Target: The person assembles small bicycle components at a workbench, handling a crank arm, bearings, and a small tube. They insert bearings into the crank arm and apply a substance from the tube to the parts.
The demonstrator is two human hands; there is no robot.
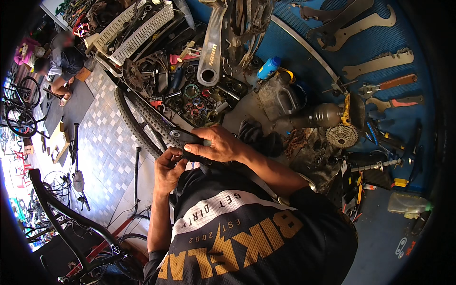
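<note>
My right hand (216, 143) is wrapped round a dark, narrow bicycle part with a round, silvery end (176, 134), which may be a crank arm. That end pokes out past my fingertips toward the left. Close beside it, my left hand (167, 166) has its thumb and fingers pinched together just below the part. Whatever those fingers hold is too small or hidden to make out. Both hands are in front of my chest. Behind them a knobby bicycle tyre (137, 111) runs up to the left.
Beyond my hands a bench carries loose rings (194, 107), a large crank arm (211, 52), a blue bottle (269, 68) and a cassette (342, 136). Wrenches (380, 64) hang on a blue panel at right. A bike frame (61, 204) stands at left; people sit farther off.
</note>
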